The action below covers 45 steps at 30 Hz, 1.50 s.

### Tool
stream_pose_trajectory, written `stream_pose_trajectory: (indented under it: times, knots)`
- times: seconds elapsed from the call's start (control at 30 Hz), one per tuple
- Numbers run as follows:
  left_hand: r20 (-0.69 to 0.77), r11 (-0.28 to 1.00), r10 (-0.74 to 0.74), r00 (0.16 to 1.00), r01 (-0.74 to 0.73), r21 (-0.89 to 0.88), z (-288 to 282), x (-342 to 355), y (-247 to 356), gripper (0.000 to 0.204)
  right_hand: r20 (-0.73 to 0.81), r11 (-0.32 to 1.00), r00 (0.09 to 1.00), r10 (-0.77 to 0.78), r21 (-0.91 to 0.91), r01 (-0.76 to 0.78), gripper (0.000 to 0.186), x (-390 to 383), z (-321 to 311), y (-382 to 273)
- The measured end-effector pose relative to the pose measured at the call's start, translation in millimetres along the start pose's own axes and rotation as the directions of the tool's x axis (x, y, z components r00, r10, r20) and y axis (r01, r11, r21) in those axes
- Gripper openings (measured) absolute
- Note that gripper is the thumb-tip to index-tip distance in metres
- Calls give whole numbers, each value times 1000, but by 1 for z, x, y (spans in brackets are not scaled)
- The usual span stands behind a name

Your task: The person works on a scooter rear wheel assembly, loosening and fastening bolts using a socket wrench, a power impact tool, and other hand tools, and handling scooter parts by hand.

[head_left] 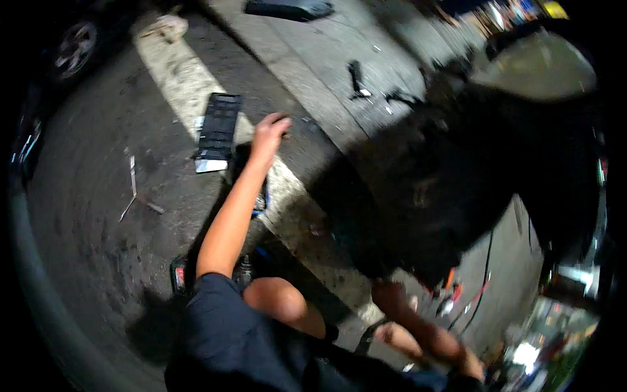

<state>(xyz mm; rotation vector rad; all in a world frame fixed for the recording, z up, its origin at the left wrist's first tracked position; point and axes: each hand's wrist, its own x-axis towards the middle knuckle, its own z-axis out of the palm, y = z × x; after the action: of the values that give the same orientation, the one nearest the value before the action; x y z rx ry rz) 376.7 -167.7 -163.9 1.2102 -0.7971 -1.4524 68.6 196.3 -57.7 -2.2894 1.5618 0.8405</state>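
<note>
My left hand [268, 137] is stretched out over the road, its fingers curled in. A small thing may sit at its fingertips, but blur hides what it is. Close to its left lies a black, ribbed, open tool case [219, 124] with a pale strip at its near end. My right hand [390, 297] reaches low against the underside of a large, dark, bulky thing [418, 196], possibly a vehicle. Shadow and blur hide the fingers of that hand. A three-armed Y-shaped wrench [135, 195] rests on the asphalt farther left.
A red and black container [177, 274] stands beside my left knee. Black parts [356, 80] lie on the paving beyond the kerb, with a dark panel [290, 9] farther off. Red and orange tools [452, 294] and a black cable [484, 281] lie at right. A parked car's wheel [75, 49] is far left.
</note>
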Motion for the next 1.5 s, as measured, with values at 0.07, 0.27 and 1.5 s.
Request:
stream_pose_trajectory:
  times: [0.07,0.27,1.5]
  knots:
    - [156,886,-215,964,259,-384,14,-33,-19,22,145,980,988,50,182,-76,19,6,-9,4]
    - [318,822,-183,930,322,-469,18,-107,43,12,-174,979,978,117,187,-84,23,14,32,8]
    - [333,902,-279,901,365,-231,382,-324,18,25,-456,198,796,398,890,411,29,-151,9,284]
